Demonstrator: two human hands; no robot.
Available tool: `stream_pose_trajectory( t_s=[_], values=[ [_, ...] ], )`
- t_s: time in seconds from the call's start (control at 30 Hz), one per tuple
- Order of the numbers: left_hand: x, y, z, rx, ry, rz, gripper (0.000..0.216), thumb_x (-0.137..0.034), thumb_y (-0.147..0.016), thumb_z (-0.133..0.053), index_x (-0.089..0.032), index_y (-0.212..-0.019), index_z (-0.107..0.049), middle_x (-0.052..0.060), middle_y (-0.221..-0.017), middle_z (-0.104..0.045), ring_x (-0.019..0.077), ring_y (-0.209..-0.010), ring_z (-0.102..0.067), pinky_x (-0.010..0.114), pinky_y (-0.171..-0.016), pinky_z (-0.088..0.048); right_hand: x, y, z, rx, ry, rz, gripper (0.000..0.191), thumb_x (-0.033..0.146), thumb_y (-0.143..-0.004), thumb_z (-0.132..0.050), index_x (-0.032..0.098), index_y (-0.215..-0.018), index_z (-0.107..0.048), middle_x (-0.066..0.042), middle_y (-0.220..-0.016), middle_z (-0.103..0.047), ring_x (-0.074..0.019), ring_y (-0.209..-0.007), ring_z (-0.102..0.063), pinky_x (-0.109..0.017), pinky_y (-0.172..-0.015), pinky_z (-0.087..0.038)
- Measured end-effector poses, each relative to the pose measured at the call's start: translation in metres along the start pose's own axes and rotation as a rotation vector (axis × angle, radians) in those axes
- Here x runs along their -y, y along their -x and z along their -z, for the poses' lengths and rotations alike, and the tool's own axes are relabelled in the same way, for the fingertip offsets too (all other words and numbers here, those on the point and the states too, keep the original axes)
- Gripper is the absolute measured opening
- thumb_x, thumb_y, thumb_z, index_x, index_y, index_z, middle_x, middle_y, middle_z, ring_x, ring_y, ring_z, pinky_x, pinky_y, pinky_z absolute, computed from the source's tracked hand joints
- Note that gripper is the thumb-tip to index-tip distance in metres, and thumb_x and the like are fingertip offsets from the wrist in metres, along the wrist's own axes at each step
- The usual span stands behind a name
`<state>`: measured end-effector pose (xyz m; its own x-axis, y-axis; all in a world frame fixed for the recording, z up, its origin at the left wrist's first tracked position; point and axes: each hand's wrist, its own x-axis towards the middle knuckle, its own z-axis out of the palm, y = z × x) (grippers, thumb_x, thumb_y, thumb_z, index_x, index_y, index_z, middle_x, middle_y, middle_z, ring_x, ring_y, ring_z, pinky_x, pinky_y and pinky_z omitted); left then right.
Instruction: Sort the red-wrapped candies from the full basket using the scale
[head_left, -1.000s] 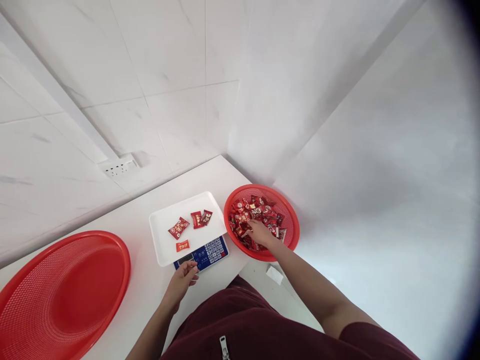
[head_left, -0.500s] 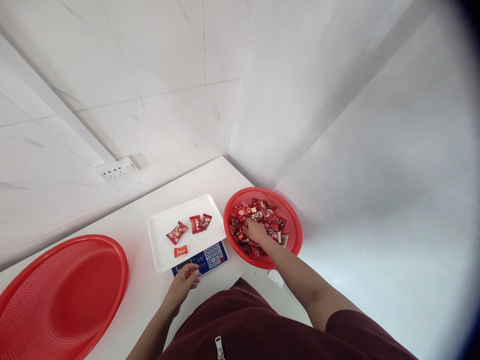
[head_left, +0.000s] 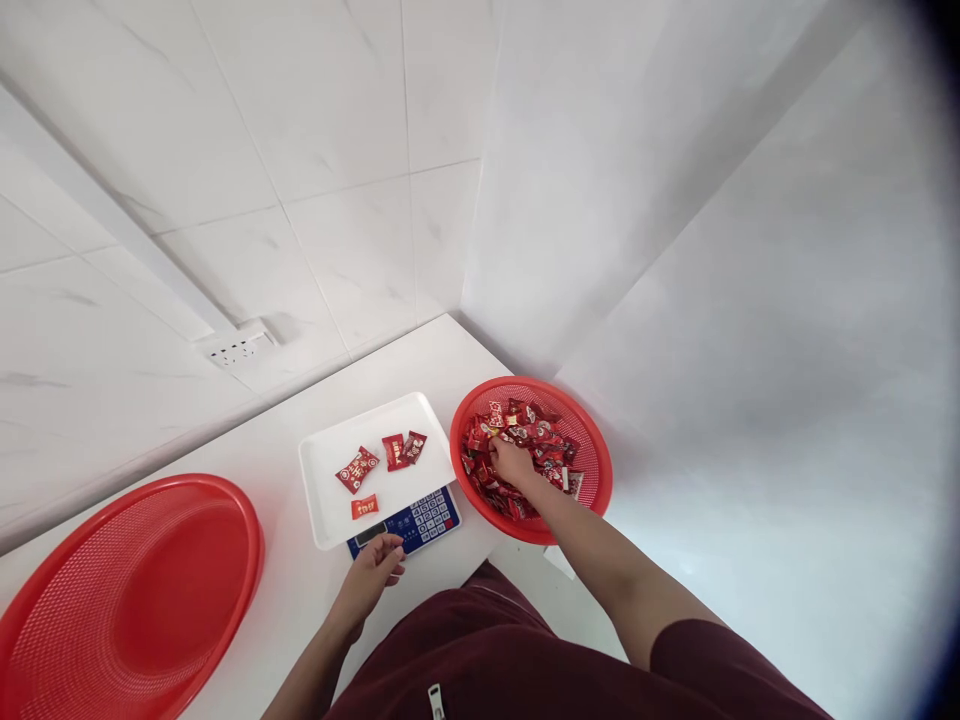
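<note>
A round red basket [head_left: 592,450] holds a heap of red wrapped candies [head_left: 536,440]. My right hand [head_left: 513,462] reaches into it, fingers curled among the candies; whether it grips one is hidden. To its left stands a scale with a white tray [head_left: 330,470] and a blue keypad [head_left: 424,517]. Several red candies [head_left: 379,460] lie on the tray. My left hand [head_left: 373,577] rests on the table at the scale's front edge, fingers loosely bent, holding nothing.
A large empty red basket [head_left: 127,590] sits at the left on the white table [head_left: 420,355]. A wall socket [head_left: 232,345] is on the tiled wall behind. A small white paper scrap [head_left: 561,560] lies near the table's right edge.
My right hand has shifted slightly up and left inside the candy basket. The left hand stays by the scale. The candies on the tray are the same.
</note>
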<state>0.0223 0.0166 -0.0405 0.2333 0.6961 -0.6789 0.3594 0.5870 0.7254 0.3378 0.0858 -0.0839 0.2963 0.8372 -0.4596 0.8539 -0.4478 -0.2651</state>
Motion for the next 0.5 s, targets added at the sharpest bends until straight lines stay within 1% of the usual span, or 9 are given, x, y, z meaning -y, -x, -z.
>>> stream_pose_trajectory(
  t_s=[0.07, 0.13, 0.2, 0.27, 0.33, 0.4, 0.5],
  values=[
    [0.002, 0.001, 0.002, -0.002, -0.002, 0.007, 0.042, -0.051, -0.068, -0.059, -0.018, -0.095, -0.057, 0.005, -0.087, -0.064, 0.0172, -0.077, -0.060, 0.032, -0.073, -0.046, -0.005, 0.004, -0.002, -0.019, -0.040, 0.011, 0.027, 0.025, -0.085, -0.044, 0.024, -0.108, -0.057, -0.008, -0.107, -0.066, -0.0245, -0.102, -0.060, -0.036, -0.086, -0.038],
    [0.002, 0.000, 0.003, -0.003, -0.003, 0.008, 0.044, -0.052, -0.067, -0.059, -0.018, -0.094, -0.058, 0.005, -0.087, -0.064, 0.0173, -0.076, -0.061, 0.032, -0.073, -0.046, -0.004, 0.001, -0.002, -0.049, -0.087, -0.009, 0.028, 0.029, -0.086, -0.044, 0.023, -0.110, -0.057, -0.008, -0.113, -0.064, -0.0231, -0.104, -0.058, -0.032, -0.084, -0.039],
    [0.001, 0.000, 0.001, -0.007, -0.005, 0.002, 0.044, -0.052, -0.067, -0.059, -0.018, -0.093, -0.057, 0.004, -0.086, -0.064, 0.0170, -0.076, -0.060, 0.032, -0.073, -0.046, 0.002, -0.008, -0.001, -0.083, -0.139, -0.046, 0.036, 0.037, -0.089, -0.039, 0.020, -0.118, -0.052, -0.010, -0.118, -0.061, -0.0224, -0.106, -0.057, -0.030, -0.082, -0.040],
    [-0.003, 0.000, -0.001, -0.004, -0.006, -0.008, 0.042, -0.050, -0.068, -0.059, -0.018, -0.094, -0.057, 0.004, -0.085, -0.063, 0.0166, -0.076, -0.060, 0.032, -0.073, -0.046, 0.011, -0.020, -0.001, -0.104, -0.185, -0.082, 0.047, 0.046, -0.089, -0.037, 0.016, -0.122, -0.049, -0.013, -0.119, -0.060, -0.0236, -0.106, -0.057, -0.030, -0.081, -0.042],
    [-0.008, 0.001, -0.004, 0.005, -0.007, -0.017, 0.040, -0.048, -0.069, -0.058, -0.018, -0.095, -0.056, 0.003, -0.085, -0.063, 0.0162, -0.076, -0.060, 0.032, -0.073, -0.046, 0.018, -0.027, -0.002, -0.110, -0.218, -0.103, 0.051, 0.050, -0.085, -0.043, 0.014, -0.121, -0.050, -0.015, -0.116, -0.062, -0.0256, -0.103, -0.059, -0.031, -0.079, -0.042],
    [-0.012, 0.003, -0.006, 0.000, -0.012, -0.038, 0.038, -0.046, -0.069, -0.058, -0.018, -0.094, -0.056, 0.003, -0.085, -0.063, 0.0160, -0.075, -0.060, 0.031, -0.073, -0.046, 0.021, -0.029, -0.006, -0.114, -0.241, -0.103, 0.043, 0.045, -0.083, -0.049, 0.015, -0.115, -0.054, -0.014, -0.111, -0.064, -0.0256, -0.098, -0.061, -0.031, -0.077, -0.042],
    [-0.013, 0.006, -0.002, -0.065, -0.010, -0.090, 0.036, -0.046, -0.068, -0.059, -0.018, -0.091, -0.057, 0.002, -0.082, -0.063, 0.0164, -0.074, -0.060, 0.031, -0.071, -0.047, 0.016, -0.019, -0.010, -0.154, -0.269, -0.082, 0.030, 0.035, -0.085, -0.048, 0.018, -0.107, -0.057, -0.012, -0.104, -0.066, -0.0233, -0.094, -0.061, -0.030, -0.077, -0.042]
  ],
)
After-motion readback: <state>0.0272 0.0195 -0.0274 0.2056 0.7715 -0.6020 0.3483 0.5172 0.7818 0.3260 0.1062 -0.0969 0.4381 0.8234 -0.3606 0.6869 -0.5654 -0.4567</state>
